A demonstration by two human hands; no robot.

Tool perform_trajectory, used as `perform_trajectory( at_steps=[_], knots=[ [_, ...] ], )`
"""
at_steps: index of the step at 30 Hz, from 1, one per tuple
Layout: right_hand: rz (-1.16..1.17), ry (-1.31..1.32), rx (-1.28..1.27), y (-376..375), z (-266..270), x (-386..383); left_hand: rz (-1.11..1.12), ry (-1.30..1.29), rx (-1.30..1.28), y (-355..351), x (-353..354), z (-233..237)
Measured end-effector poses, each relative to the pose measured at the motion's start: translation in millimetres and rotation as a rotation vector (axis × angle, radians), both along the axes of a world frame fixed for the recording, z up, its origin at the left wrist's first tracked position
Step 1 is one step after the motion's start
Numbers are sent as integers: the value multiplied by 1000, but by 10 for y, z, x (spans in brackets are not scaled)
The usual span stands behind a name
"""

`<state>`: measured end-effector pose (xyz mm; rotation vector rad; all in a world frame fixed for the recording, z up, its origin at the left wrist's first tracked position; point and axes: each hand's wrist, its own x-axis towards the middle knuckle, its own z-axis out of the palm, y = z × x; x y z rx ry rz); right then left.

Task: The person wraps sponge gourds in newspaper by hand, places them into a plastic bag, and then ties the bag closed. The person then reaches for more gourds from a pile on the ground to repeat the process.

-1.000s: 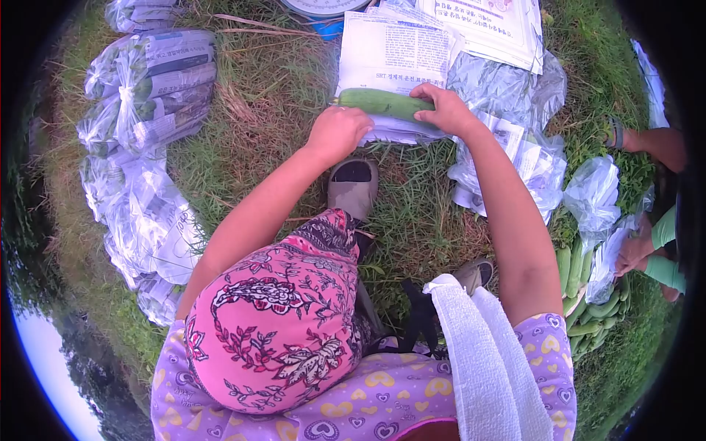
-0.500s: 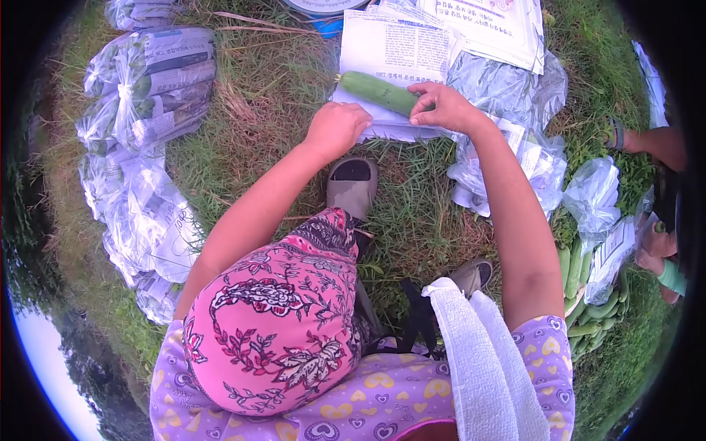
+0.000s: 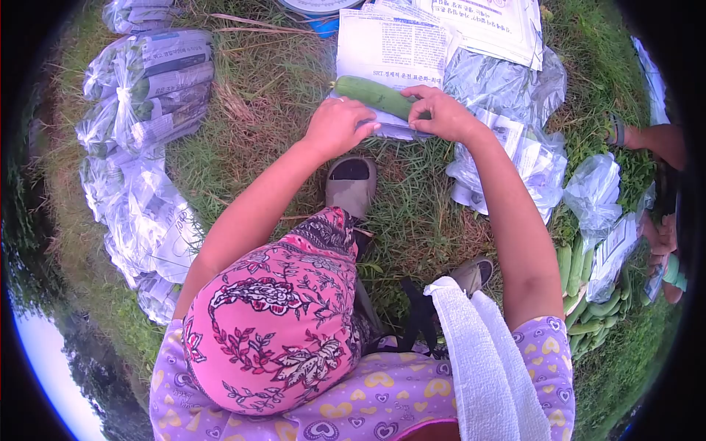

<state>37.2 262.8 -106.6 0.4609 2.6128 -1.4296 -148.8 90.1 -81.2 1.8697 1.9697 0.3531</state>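
A long green zucchini [image 3: 375, 96] lies across the near end of a printed newspaper sheet [image 3: 390, 44], on a stack of paper on the grass. My left hand [image 3: 334, 126] is at the sheet's near edge, fingertips against the zucchini's lower side and thumb below on the paper. At the zucchini's other end, my right hand [image 3: 446, 116] curls its index finger over the top, thumb down at the paper edge. Both hands pinch the near edge of the paper, which is partly raised along the zucchini.
Tied clear bags of newspaper-wrapped bundles [image 3: 165, 81] line the left side. To the right lie plastic bags [image 3: 507, 84], more papers [image 3: 489, 26] and a pile of long green vegetables [image 3: 596, 316]. Another person's hand [image 3: 662, 235] shows at the far right. My shoe [image 3: 351, 192] stands below the paper.
My left hand's fingers have moved up against the zucchini, and its thumb has come apart from them at the paper edge. The zucchini and my right hand have shifted only slightly.
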Motion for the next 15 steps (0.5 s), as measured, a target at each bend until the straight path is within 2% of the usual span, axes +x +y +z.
perform_trajectory(
  at_steps=[11,14,15],
  knots=[
    [-159,67,-133,42,-158,-33,2,9,100,113,-36,-52],
    [-382,13,-413,52,-172,-77,-25,57,116,107,-57,-83],
    [-399,-41,-358,61,-183,-98,-47,84,111,90,-56,-70]
  ],
)
